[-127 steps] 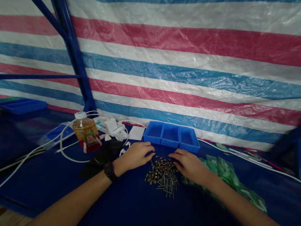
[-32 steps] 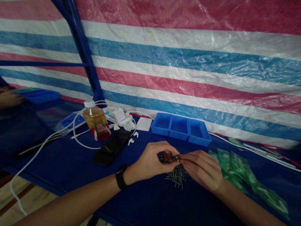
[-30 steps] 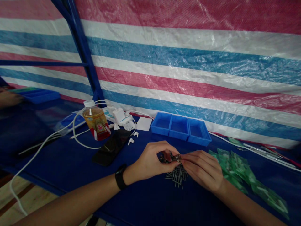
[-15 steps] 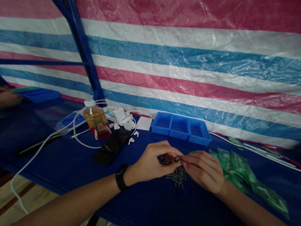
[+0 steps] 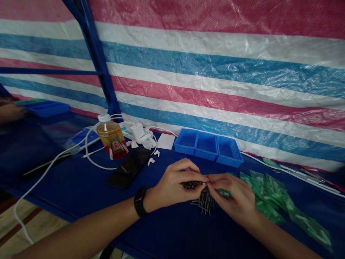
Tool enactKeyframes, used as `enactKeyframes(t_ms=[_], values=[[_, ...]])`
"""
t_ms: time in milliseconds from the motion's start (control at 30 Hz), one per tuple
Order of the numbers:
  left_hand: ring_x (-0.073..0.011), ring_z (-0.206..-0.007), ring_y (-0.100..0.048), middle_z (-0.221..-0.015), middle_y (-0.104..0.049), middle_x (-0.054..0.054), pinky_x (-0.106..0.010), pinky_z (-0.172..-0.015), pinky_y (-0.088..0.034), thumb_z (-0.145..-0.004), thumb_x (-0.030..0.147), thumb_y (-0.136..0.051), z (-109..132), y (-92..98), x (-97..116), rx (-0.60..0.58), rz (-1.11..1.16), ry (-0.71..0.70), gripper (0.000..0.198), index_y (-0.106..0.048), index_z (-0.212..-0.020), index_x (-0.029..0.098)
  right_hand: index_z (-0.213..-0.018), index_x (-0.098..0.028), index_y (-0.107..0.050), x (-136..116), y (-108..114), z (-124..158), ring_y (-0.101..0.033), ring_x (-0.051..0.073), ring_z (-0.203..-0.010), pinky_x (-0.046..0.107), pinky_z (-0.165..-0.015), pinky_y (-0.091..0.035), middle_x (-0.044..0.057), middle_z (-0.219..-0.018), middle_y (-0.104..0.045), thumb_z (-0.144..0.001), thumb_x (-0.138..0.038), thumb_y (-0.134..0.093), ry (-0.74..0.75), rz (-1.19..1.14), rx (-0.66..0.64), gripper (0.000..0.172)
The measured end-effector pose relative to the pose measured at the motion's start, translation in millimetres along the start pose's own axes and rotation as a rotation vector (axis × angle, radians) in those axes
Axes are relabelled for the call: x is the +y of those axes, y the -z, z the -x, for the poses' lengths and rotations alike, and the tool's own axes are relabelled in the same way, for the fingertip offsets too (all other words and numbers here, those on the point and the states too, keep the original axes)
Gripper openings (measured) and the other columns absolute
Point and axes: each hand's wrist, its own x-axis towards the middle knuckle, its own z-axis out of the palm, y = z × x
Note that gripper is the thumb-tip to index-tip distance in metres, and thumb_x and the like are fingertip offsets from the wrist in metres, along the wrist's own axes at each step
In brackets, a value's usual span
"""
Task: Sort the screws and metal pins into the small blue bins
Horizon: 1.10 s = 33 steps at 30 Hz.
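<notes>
small screws (image 5: pixel 191 185), gripped in left fingers (image 5: pixel 190 175), right fingers (image 5: pixel 217 181) touching them

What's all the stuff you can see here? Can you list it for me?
Small dark metal screws: a clump, dark, pinched between the hands.
Thin grey metal nails: many, grey, piled under the hands.
Three-part plastic tray: one, blue, behind the hands.
Flat plastic packets: many, green, right of the hands.
Plastic bottle: one, amber, back left.
Smartphone: one, black, left of the hands.
Paper card: one, white, beside the tray.
Striped plastic tarp: one, red, white and blue, at the back.
Left hand: one, bare, black watch on its wrist.
Right hand: one, bare, right of the left hand.
</notes>
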Motion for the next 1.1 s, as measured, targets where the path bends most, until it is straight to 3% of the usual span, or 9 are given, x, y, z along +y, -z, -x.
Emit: enactKeyframes(t_ms=[100, 267, 400, 767, 1100], values=[[-0.0131, -0.075, -0.066, -0.084, -0.071, -0.005, -0.022, -0.067, -0.054, -0.082, 0.015, -0.069, -1.0, 0.2, -0.6, 0.042, -0.026, -0.006, 0.014, -0.077, -0.092, 0.020, -0.095, -0.024, -0.061, -1.8, -4.1, -0.7, -0.074, 0.017, -0.079, 0.026, -0.067, -0.060, 0.004, -0.092, -0.077, -0.085, -0.007, -0.068, -0.138, -0.014, 0.036, 0.021], [-0.0118, -0.073, -0.065, -0.083, -0.068, -0.005, -0.021, -0.065, -0.053, -0.080, 0.010, -0.070, -3.6, 2.1, 0.9, 0.076, -0.046, -0.017, 0.014, -0.076, -0.090, 0.017, -0.101, -0.023, -0.063, 4.7, -7.4, 0.4, -0.070, 0.014, -0.064, 0.026, -0.061, -0.058, 0.001, -0.083, -0.074, -0.086, -0.017, -0.067, -0.423, -0.065, 0.053, 0.016], [-0.0108, -0.069, -0.063, -0.080, -0.066, -0.005, -0.020, -0.062, -0.051, -0.079, 0.007, -0.068, -4.1, 3.3, 0.4, 0.086, -0.066, -0.020, 0.014, -0.075, -0.089, 0.015, -0.104, -0.022, -0.062, 9.4, -11.1, 3.7, -0.071, 0.016, -0.067, 0.027, -0.062, -0.058, 0.003, -0.085, -0.073, -0.088, -0.023, -0.066, -0.586, -0.186, 0.047, 0.016], [-0.0139, -0.076, -0.069, -0.086, -0.076, -0.004, -0.024, -0.072, -0.056, -0.086, 0.015, -0.067, -2.6, 5.1, -25.9, 0.128, -0.147, 0.084, 0.010, -0.075, -0.091, 0.019, -0.101, -0.021, -0.064, 14.8, -19.1, 11.4, -0.069, 0.016, -0.064, 0.028, -0.060, -0.057, 0.004, -0.082, -0.072, -0.089, -0.034, -0.067, -0.682, -0.293, -0.002, 0.018], [-0.0158, -0.079, -0.073, -0.092, -0.078, -0.005, -0.024, -0.072, -0.056, -0.089, 0.024, -0.069, -1.7, 8.0, -39.1, 0.053, -0.105, 0.254, 0.012, -0.078, -0.095, 0.020, -0.100, -0.022, -0.066, 21.5, -19.5, 15.5, -0.068, 0.015, -0.063, 0.028, -0.061, -0.055, 0.002, -0.084, -0.070, -0.090, -0.039, -0.067, -0.758, -0.303, -0.019, 0.020]])
